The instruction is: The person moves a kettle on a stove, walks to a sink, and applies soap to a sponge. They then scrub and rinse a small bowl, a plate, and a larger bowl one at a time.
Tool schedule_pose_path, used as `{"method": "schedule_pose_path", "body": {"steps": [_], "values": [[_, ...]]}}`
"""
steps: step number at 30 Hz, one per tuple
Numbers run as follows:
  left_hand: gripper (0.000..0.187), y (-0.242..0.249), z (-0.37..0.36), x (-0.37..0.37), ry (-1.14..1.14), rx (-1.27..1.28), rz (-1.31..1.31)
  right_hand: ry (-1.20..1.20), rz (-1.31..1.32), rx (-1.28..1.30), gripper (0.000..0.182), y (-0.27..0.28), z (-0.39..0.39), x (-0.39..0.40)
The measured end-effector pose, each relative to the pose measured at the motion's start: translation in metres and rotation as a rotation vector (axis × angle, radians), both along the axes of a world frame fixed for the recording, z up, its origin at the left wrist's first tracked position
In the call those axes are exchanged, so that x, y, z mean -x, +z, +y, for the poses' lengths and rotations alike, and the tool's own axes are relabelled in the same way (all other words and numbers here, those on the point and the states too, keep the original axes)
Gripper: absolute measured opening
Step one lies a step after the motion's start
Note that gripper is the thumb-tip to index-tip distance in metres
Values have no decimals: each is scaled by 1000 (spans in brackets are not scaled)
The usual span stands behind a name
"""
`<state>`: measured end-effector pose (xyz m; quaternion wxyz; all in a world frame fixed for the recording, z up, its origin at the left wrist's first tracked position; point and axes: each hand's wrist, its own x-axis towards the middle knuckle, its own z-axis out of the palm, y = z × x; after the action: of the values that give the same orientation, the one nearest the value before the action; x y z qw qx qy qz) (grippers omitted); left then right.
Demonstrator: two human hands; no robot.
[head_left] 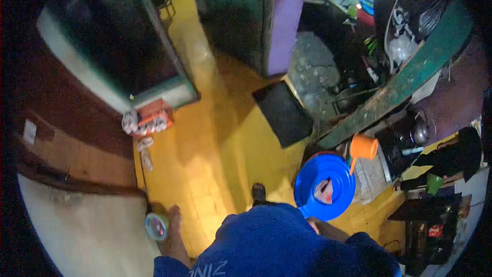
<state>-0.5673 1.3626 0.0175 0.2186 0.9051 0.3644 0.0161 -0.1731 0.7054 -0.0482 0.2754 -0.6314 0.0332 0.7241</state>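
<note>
Low on the left, my left hand (173, 221) is closed around the side of a small round tub (156, 226) with a pale green-white rim and something pinkish inside. On my right side, a big blue plastic basin (337, 170) is held up close to my body. A pale pink and white item (324, 191) lies in it. Skin of my right hand (313, 226) shows at the basin's near edge, while the fingers are hidden beneath it. An orange dipper (364, 146) with a long handle overlaps the basin's far right rim.
Ahead on the yellow tiled floor (205, 174) lies a dark mat (283, 113) before a doorway sill. An orange rack (154, 117) with white shoes or slippers stands by the left wall. A green wooden beam (389, 87) crosses at right. A person in dark clothes (451, 156) is at far right.
</note>
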Motion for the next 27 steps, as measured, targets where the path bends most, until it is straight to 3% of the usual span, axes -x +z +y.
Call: {"method": "schedule_pose_path", "body": {"steps": [1,2,3,4,5,7,8,9,11,13,15,16,18,20,21,23,24,26,27], "values": [[24,-13,-14,-38,-232,-332,107,169,-199,-105,28,11,33,-23],[24,-24,-20,-78,-326,-373,19,386,-421,-255,27,20,62,-52],[39,-60,-24,-124,-86,57,-56,574,-654,-369,25,30,89,-83],[50,-11,-49,-160,200,552,-94,676,-842,-453,24,38,108,-116],[46,58,-68,-214,227,585,133,661,-912,-421,22,48,125,-149],[43,52,-56,-254,28,500,159,434,-839,-120,20,69,163,-211],[44,52,-47,-268,58,535,166,425,-844,-111,20,80,169,-233],[44,43,-35,-277,47,538,162,88,-813,-243,23,91,167,-255],[43,-21,10,-264,157,575,11,-256,-771,-365,27,112,173,-289],[36,-9,44,-277,360,626,85,-325,-660,-52,32,127,181,-315],[29,2,70,-295,519,667,138,-352,-641,-33,33,135,184,-324],[29,-25,92,-297,494,695,181,-363,-600,71,34,142,187,-321],[31,-48,127,-315,438,751,264,-464,-496,231,34,134,185,-313],[30,-38,157,-348,193,718,325,-649,-291,319,34,114,170,-286],[28,-32,172,-378,-35,675,353,-751,-162,332,34,110,170,-281],[26,-43,203,-467,-691,179,486,-719,-179,285,35,97,181,-277],[25,-60,216,-507,-1087,-289,598,-667,-162,251,37,98,187,-270],[27,-89,229,-593,-651,10,472,-782,-148,254,27,137,220,-279],[30,-92,243,-636,-686,76,330,-883,-159,239,19,167,247,-288]]}}
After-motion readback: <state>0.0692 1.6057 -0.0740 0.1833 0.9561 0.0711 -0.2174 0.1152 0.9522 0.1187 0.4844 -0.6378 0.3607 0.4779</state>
